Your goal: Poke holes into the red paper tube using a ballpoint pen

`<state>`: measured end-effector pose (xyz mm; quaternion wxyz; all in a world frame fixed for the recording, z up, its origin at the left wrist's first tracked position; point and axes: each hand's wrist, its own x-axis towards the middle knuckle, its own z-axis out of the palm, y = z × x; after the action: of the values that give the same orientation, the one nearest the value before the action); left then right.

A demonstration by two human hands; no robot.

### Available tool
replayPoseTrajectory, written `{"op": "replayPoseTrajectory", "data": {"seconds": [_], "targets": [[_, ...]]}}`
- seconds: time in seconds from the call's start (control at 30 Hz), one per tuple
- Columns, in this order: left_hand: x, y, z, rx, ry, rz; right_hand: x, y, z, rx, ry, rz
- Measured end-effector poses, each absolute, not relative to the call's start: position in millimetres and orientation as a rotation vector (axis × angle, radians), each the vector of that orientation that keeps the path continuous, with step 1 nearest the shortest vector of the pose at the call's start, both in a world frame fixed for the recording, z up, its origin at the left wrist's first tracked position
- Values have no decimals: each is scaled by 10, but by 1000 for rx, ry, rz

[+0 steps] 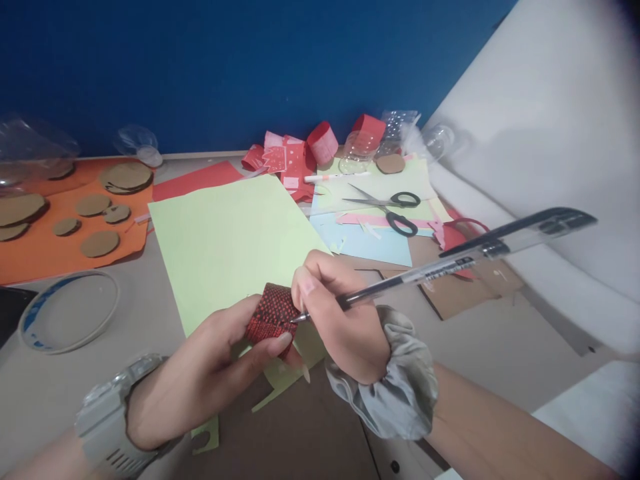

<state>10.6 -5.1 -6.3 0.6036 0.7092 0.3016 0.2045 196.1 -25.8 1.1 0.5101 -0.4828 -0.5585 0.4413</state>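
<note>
Between the fingers and thumb of my left hand (215,363) is a small roll of red paper (273,313) covered in dark pen marks. My right hand (343,317) grips a clear pen (425,273) with black ink, its cap fitted on the back end. The pen's tip meets the patterned side of the roll, near my left thumb. Under and behind both hands lies a sheet of light green paper (235,240), its near edge cut unevenly. Part of the roll is hidden by my fingers.
Scissors (393,210) lie partly open on coloured paper at the right. Red paper pieces (295,160) and clear plastic cups (357,150) stand along the blue wall. Cardboard discs (100,243) rest on orange paper at the left, near a roll of tape (107,320).
</note>
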Motion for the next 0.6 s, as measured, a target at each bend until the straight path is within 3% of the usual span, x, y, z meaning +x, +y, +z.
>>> {"op": "replayPoseTrajectory", "data": {"seconds": [0.6], "targets": [[100,-38,-53,1665,678,453,1999,-270,62,-1167,-1385,1210]]}}
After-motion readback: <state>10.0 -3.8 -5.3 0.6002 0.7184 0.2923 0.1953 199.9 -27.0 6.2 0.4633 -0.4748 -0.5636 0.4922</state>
